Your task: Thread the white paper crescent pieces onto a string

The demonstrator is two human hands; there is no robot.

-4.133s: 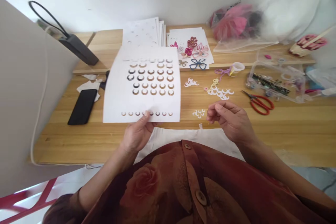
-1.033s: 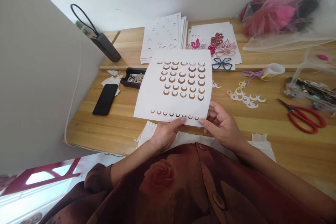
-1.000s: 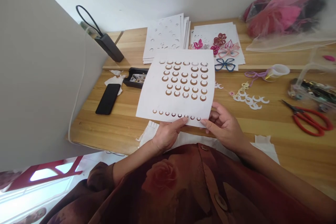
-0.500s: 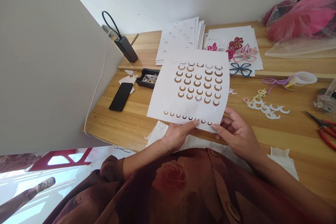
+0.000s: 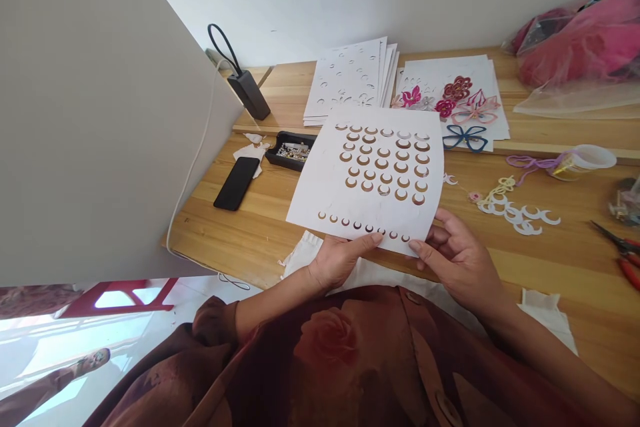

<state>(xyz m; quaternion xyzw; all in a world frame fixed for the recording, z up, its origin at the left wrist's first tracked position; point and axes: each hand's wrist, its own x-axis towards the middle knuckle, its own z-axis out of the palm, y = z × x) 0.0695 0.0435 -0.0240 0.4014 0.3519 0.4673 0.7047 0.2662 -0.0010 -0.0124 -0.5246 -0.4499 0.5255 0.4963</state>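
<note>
Left hand (image 5: 343,261) and right hand (image 5: 463,263) both grip the lower edge of a white paper sheet (image 5: 365,180) punched with rows of crescent holes, the fingers curled around it, and hold it just above the desk (image 5: 235,240). Behind the sheet lie a stack of punched sheets (image 5: 350,77) and a black tray of rhinestones (image 5: 293,153). White paper crescents (image 5: 515,215) lie on the desk right of the right hand, near red-handled scissors (image 5: 624,255).
</note>
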